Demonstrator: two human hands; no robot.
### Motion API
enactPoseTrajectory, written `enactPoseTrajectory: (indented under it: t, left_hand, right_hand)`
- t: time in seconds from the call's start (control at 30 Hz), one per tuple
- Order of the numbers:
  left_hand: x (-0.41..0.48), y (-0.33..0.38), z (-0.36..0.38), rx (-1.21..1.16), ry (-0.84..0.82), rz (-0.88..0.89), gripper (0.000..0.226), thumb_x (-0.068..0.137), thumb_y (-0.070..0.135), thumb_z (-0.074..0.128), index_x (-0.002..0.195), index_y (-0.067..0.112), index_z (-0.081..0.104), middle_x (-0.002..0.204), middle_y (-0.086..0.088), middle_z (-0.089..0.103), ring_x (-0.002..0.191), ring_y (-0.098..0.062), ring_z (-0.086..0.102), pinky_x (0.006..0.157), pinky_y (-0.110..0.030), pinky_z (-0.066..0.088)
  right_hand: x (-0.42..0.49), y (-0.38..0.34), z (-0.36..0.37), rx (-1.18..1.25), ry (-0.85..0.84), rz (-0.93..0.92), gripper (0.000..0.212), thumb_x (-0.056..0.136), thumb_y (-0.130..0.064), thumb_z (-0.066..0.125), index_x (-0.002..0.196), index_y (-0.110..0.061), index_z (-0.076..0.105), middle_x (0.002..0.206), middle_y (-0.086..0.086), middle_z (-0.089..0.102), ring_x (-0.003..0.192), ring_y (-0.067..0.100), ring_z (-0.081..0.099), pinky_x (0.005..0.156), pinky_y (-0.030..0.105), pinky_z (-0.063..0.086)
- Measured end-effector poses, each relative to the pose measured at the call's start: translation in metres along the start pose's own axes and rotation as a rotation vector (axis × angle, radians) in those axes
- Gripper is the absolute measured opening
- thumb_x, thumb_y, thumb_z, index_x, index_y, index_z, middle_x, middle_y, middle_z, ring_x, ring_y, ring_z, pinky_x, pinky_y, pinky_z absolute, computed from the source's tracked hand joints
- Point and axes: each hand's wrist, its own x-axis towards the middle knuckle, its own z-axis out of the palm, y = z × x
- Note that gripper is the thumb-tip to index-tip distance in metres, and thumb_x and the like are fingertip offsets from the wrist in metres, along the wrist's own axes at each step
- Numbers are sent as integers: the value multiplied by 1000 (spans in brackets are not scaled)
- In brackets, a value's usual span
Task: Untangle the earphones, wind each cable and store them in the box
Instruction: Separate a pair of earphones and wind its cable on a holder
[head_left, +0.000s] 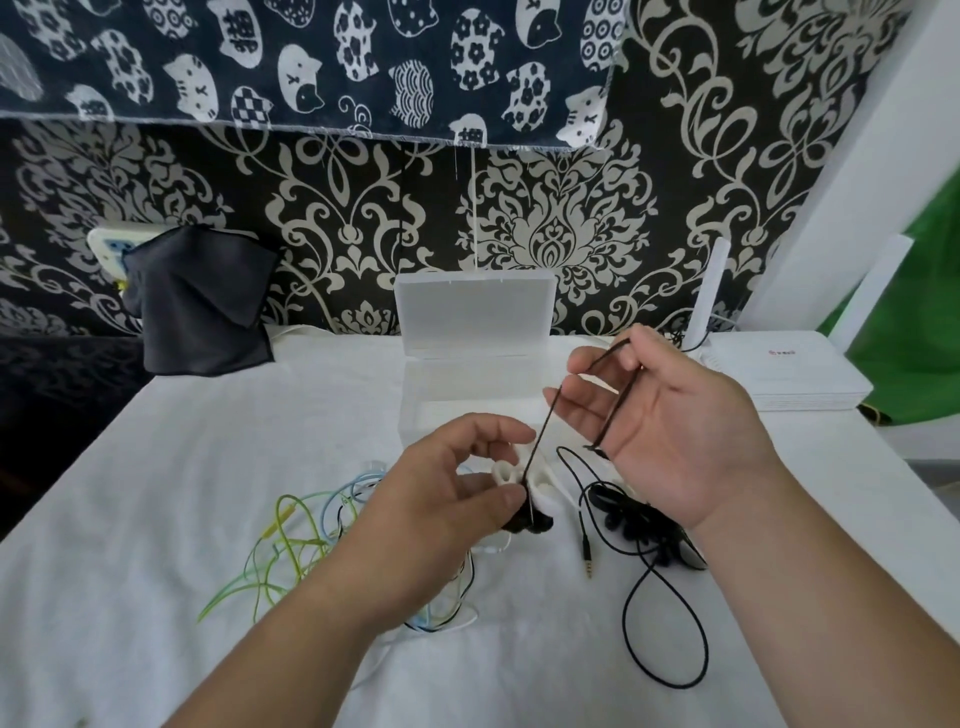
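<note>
While the box (470, 312) stood open at the back of the tabletop (208, 441) with nothing that could be made out inside it, the work looked to be only in its early part. The left hand (457, 483) held a narrow grip, thumb and fingertips pinching a small white bundle (506, 470) just above the tabletop, with something dark beneath it that was too hidden to name. From that bundle a dark cord (545, 421) ran up taut to the right hand (675, 431), where it appeared caught between thumb and forefinger and hung back down across the palm; the other fingers lay loosely spread. Judging by this, one cable was being wound or tied. A lot remained: the black earphones (639, 519) lay in a loose heap under the right wrist, their plug (586, 558) free beside them, and the green and blue cables (296, 535) sprawled tangled to the left, none wound, none stored.
</note>
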Motion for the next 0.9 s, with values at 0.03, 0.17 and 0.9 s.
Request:
enactPoseTrajectory:
  t: [0.03, 0.17, 0.9]
  left_hand:
    - [0, 1, 0, -16, -1, 4, 35, 80, 9, 64, 108, 31, 68, 100, 1, 59, 79, -27, 71, 77, -46, 42]
    - [0, 0, 0, -39, -35, 2, 38, 79, 5, 64, 109, 27, 68, 96, 5, 59, 76, -16, 68, 78, -42, 43]
    - [-3, -10, 17, -151, -7, 0, 29, 75, 3, 68, 101, 16, 72, 106, -7, 72, 89, -22, 63, 77, -30, 54]
  right_hand:
    - [1, 1, -2, 18, 29, -2, 28, 97, -28, 46, 71, -17, 43, 78, 11, 67, 67, 24, 64, 89, 47, 57]
    - [2, 5, -3, 27, 78, 12, 29, 101, -22, 45, 73, -15, 47, 74, 11, 60, 62, 23, 56, 84, 48, 59]
    - [0, 16, -6, -330, 68, 73, 45, 85, 27, 44, 75, -16, 35, 69, 2, 39, 52, 14, 50, 55, 29, 56]
